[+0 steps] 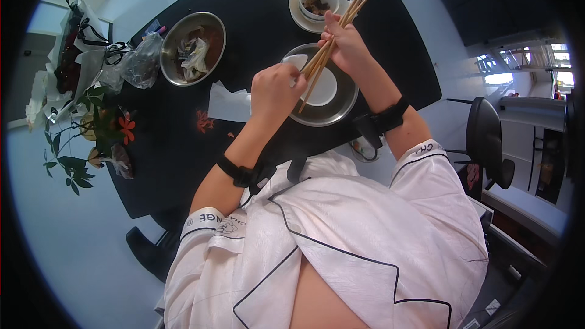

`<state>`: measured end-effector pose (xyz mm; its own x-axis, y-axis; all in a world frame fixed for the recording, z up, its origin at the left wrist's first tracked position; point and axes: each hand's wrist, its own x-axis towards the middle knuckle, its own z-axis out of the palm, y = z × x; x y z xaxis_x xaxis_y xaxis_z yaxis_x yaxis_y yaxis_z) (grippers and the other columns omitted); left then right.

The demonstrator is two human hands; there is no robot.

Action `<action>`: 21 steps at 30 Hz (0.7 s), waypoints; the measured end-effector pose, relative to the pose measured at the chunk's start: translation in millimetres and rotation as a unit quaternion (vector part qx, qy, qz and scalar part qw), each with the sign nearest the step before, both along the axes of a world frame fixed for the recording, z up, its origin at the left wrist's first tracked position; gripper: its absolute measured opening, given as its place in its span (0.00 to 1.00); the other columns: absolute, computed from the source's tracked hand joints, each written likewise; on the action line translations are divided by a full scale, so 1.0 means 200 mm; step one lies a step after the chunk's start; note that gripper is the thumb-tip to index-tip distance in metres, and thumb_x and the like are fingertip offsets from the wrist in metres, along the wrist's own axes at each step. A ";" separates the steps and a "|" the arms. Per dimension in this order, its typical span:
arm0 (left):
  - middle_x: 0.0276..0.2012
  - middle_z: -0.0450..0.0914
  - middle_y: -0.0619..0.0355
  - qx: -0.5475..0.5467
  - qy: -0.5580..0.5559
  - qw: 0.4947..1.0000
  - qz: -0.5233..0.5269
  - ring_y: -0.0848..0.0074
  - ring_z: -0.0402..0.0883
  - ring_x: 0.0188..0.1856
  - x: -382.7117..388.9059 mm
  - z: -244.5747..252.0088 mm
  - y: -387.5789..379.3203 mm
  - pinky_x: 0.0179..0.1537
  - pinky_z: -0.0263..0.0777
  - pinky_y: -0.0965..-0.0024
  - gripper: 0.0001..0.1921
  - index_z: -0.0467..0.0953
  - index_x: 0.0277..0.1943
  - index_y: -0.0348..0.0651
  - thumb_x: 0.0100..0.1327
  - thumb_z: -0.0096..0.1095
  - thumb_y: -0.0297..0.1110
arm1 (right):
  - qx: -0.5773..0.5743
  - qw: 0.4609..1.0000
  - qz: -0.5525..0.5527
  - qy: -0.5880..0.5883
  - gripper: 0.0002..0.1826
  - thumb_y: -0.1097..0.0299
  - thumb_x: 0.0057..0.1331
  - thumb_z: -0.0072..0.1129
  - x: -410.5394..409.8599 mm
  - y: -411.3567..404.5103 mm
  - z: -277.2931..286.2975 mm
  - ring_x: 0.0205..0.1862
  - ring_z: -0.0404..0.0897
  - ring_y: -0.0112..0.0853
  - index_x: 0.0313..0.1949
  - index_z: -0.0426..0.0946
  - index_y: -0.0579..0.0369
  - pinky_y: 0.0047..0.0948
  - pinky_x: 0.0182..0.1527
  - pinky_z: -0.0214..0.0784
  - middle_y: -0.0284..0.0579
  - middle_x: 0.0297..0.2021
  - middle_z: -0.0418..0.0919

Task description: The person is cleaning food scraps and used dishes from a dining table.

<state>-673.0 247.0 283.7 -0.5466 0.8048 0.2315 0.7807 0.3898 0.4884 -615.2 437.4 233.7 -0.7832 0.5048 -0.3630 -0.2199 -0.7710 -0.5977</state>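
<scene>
A bundle of wooden chopsticks (320,57) slants across the middle, and my right hand (347,45) is wrapped around its upper part. At the lower end, the curled fingers of my left hand (279,89) meet the sticks. A white piece (295,61), which looks like tissue, shows beside those fingers; my hand hides part of it. Under both hands stands a steel bowl (351,100) with a white round dish (325,89) inside. White tissue paper (228,103) lies on the black table (256,18), left of my left wrist.
Beyond my right hand, a white bowl with food scraps (317,2) sits on white dishware (297,16). Another steel bowl (220,55) holds crumpled plastic and reddish liquid. Plastic bags (142,61), a leafy plant (77,167) and red scraps (204,121) lie leftward. An office chair (484,137) stands right.
</scene>
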 end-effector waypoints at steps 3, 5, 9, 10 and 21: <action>0.28 0.84 0.49 0.013 -0.014 0.999 0.043 0.58 0.84 0.32 -0.03 0.01 0.02 0.41 0.76 0.59 0.09 0.83 0.29 0.37 0.57 0.66 0.35 | -0.021 0.999 -0.019 0.029 0.31 0.60 0.64 0.72 -0.01 0.01 -0.04 0.28 0.69 0.22 0.57 0.58 0.48 0.28 0.33 0.68 0.35 0.34 0.66; 0.29 0.85 0.48 0.011 -0.028 0.998 0.057 0.56 0.85 0.33 -0.05 0.04 0.03 0.41 0.77 0.59 0.10 0.83 0.31 0.37 0.59 0.66 0.36 | -0.010 1.000 0.004 -0.002 0.24 0.59 0.69 0.66 -0.02 0.02 -0.06 0.31 0.70 0.21 0.56 0.64 0.51 0.27 0.38 0.70 0.32 0.31 0.66; 0.33 0.85 0.46 0.039 -0.039 0.990 0.132 0.55 0.86 0.37 -0.15 0.15 0.01 0.41 0.77 0.59 0.09 0.83 0.37 0.38 0.63 0.65 0.36 | -0.006 1.000 -0.001 -0.017 0.18 0.62 0.71 0.64 0.00 -0.01 -0.03 0.32 0.71 0.22 0.53 0.67 0.52 0.27 0.39 0.71 0.33 0.32 0.68; 0.34 0.86 0.46 0.046 -0.025 0.990 0.131 0.56 0.87 0.37 -0.18 0.21 -0.02 0.41 0.77 0.59 0.09 0.83 0.37 0.38 0.63 0.65 0.36 | -0.031 0.999 -0.005 0.019 0.17 0.64 0.72 0.62 0.01 0.01 -0.04 0.31 0.70 0.22 0.53 0.67 0.52 0.27 0.37 0.70 0.33 0.32 0.68; 0.35 0.86 0.50 0.027 0.131 0.986 0.096 0.58 0.86 0.38 -0.24 0.60 -0.32 0.44 0.77 0.61 0.07 0.83 0.39 0.40 0.63 0.70 0.33 | 0.262 0.959 0.057 0.086 0.07 0.65 0.78 0.50 0.15 0.00 0.12 0.43 0.80 0.24 0.47 0.73 0.54 0.25 0.50 0.74 0.36 0.38 0.78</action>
